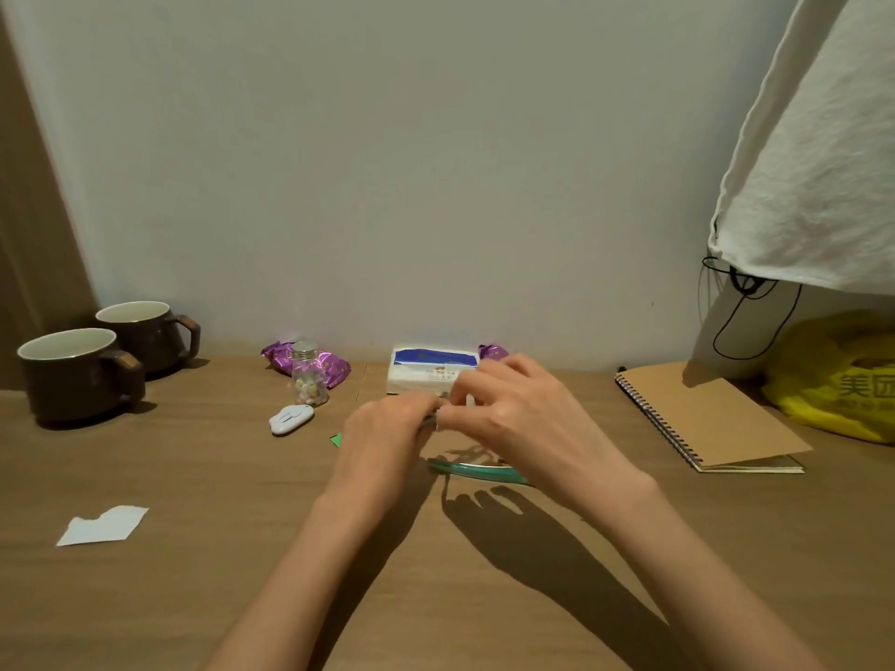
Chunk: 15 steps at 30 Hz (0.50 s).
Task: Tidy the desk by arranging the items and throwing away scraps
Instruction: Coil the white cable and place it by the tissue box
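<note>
My left hand [387,428] and my right hand [513,409] meet fingertip to fingertip above the middle of the wooden desk [242,598]. Together they pinch a small thin item [432,418], mostly hidden by the fingers. Below them lies a flat green-edged piece [465,469], partly covered by my right wrist. A small green scrap [336,439] sits left of my left hand. A torn white paper scrap [104,525] lies at the near left. Behind the hands is a tissue pack [426,368].
Two brown mugs [82,375] stand at the far left. A purple snack packet [281,356], a small glass candy bottle [308,377] and a white cutter [290,419] lie nearby. A spiral notebook [707,418], a yellow bag [838,380] and hanging white cloth [813,162] fill the right.
</note>
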Each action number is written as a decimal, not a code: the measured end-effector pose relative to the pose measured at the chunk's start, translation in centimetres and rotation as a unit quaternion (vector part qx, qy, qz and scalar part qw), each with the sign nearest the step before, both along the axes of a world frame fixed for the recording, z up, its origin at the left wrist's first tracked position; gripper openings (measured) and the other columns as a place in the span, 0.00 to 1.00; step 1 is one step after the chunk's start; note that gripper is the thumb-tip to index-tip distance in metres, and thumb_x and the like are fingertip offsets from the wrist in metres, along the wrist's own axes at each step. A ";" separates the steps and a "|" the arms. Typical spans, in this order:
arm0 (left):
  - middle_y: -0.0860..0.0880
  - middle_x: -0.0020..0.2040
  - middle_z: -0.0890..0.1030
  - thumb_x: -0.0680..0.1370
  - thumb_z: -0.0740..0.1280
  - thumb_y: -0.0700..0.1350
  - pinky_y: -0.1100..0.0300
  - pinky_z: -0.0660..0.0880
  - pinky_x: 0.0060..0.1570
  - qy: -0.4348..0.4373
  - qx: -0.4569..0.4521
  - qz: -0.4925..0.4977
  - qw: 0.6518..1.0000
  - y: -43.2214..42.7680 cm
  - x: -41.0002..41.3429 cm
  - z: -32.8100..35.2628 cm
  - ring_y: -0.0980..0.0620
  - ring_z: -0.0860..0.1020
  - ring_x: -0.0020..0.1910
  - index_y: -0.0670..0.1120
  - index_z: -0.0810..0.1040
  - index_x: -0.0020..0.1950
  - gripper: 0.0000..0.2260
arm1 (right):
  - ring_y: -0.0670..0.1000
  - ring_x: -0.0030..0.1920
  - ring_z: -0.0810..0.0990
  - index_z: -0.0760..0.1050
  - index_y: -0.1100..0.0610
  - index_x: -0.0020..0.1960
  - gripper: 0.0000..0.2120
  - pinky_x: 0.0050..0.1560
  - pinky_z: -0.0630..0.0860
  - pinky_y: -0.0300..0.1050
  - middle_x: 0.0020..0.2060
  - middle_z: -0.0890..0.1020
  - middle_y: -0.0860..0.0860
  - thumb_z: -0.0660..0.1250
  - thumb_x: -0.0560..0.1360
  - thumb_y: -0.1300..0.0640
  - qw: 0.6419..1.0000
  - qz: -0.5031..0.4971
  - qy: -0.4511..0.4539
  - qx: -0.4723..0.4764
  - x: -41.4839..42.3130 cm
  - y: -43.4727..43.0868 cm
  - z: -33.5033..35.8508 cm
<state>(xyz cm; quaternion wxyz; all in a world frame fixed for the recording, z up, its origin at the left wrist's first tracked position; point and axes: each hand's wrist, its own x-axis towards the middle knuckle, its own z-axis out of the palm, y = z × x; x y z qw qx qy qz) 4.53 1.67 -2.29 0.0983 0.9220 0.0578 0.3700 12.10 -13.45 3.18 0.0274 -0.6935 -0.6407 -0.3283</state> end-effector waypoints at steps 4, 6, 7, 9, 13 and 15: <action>0.61 0.42 0.81 0.73 0.71 0.46 0.72 0.65 0.38 0.058 0.000 -0.144 0.988 -0.2 0.4 0.2 0.61 0.78 0.42 0.57 0.81 0.47 0.06 | 0.51 0.40 0.77 0.82 0.45 0.44 0.05 0.42 0.70 0.45 0.40 0.81 0.46 0.72 0.71 0.55 0.997 -0.007 0.067 0.030 2.4 -0.4 2.8; 0.64 0.43 0.80 0.73 0.70 0.46 0.72 0.69 0.39 0.063 -0.129 -0.208 0.968 -0.2 0.5 0.5 0.62 0.77 0.43 0.59 0.81 0.50 0.09 | 0.48 0.42 0.77 0.83 0.46 0.48 0.06 0.42 0.68 0.40 0.40 0.81 0.44 0.68 0.74 0.53 0.973 -0.016 0.227 0.038 3.9 -0.9 3.4; 0.62 0.43 0.81 0.73 0.70 0.45 0.70 0.71 0.39 0.053 -0.194 -0.239 0.950 -0.2 0.5 0.7 0.61 0.77 0.43 0.59 0.81 0.51 0.10 | 0.46 0.42 0.78 0.83 0.48 0.50 0.08 0.42 0.70 0.37 0.40 0.82 0.43 0.68 0.74 0.53 0.942 -0.012 0.331 0.052 4.6 -1.3 3.4; 0.57 0.45 0.83 0.73 0.70 0.43 0.65 0.75 0.42 0.017 -0.290 -0.279 0.915 -0.4 0.5 1.2 0.58 0.79 0.45 0.55 0.81 0.53 0.11 | 0.45 0.44 0.81 0.84 0.53 0.50 0.07 0.42 0.76 0.36 0.41 0.84 0.44 0.69 0.74 0.57 0.870 0.008 0.486 0.082 5.4 -1.7 3.1; 0.58 0.37 0.79 0.75 0.65 0.47 0.67 0.69 0.35 -0.035 -0.376 -0.275 0.884 -1.5 0.4 2.1 0.59 0.72 0.36 0.49 0.81 0.53 0.09 | 0.45 0.44 0.82 0.83 0.55 0.50 0.07 0.44 0.79 0.41 0.40 0.85 0.47 0.67 0.75 0.58 0.801 -0.015 0.588 0.111 5.1 -0.7 0.3; 0.59 0.31 0.75 0.78 0.63 0.46 0.69 0.65 0.31 -0.061 -0.412 -0.234 0.878 -1.4 0.4 2.1 0.61 0.69 0.31 0.49 0.79 0.51 0.06 | 0.45 0.46 0.82 0.84 0.52 0.49 0.08 0.49 0.79 0.42 0.40 0.85 0.44 0.65 0.77 0.55 0.815 -0.036 0.568 0.110 4.3 0.3 -1.2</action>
